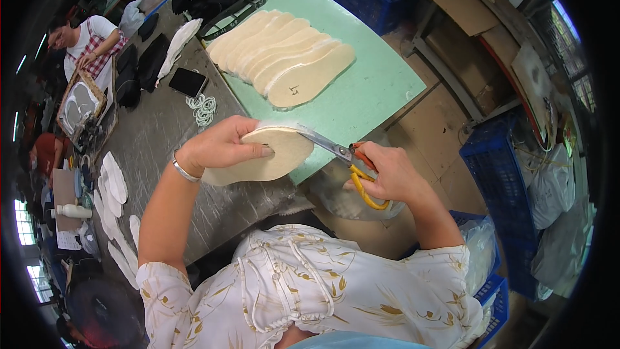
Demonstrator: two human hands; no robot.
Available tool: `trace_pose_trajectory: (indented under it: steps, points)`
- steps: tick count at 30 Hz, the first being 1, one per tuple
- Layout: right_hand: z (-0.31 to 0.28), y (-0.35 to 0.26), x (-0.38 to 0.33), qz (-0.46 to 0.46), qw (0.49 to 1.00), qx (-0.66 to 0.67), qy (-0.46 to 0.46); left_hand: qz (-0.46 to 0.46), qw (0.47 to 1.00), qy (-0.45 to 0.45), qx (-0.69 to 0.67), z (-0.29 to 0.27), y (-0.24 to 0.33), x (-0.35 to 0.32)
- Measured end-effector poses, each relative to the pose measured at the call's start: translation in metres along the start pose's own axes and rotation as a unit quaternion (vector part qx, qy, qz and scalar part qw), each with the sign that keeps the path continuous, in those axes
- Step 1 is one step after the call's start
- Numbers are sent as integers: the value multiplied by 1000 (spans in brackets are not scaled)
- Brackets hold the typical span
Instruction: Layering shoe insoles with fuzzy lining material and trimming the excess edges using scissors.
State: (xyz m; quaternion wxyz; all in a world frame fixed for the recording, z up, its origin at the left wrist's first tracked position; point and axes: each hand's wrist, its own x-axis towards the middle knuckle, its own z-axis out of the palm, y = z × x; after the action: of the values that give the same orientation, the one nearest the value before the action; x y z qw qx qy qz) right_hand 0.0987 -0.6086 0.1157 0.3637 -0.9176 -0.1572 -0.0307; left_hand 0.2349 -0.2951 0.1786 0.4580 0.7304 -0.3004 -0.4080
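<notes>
Cream and thin, a sole (284, 155) was at the centre of the frame, over the edge of the dark table (239, 210). The left hand (226, 147) pinched it, thumb across its face and fingers behind. The right hand (391, 173) held scissors (343, 152) by their orange and yellow handles, blades at the sole's upper right edge. Cutting along that rim seemed partway through; how much was done could not be told, since the left hand hid part of the outline. More soles (310, 81) lay overlapped in a row on the green board (387, 84), top centre; whether those were finished or waiting was unclear. The held sole looked smooth and matte, broadly rounded at its right end, with a pale, fuzzy fringe along the upper edge.
</notes>
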Motion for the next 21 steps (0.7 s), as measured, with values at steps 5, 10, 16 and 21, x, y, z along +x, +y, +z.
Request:
trace_pose_trajectory:
  steps: [5, 10, 16, 21]
  points:
    - [3, 5, -3, -31, 999, -2, -16, -8, 1000, -17, 13, -4, 4, -1]
    - [5, 9, -8, 2, 999, 43, -26, -31, 999, -27, 3, -4, 7, -1]
    - [-4, 0, -5, 13, 998, -5, -64, 7, 996, -31, 89, -2, 5, 1]
    - [-2, -3, -11, 0, 998, -31, -54, 15, 993, -45, 106, 8, 15, 0]
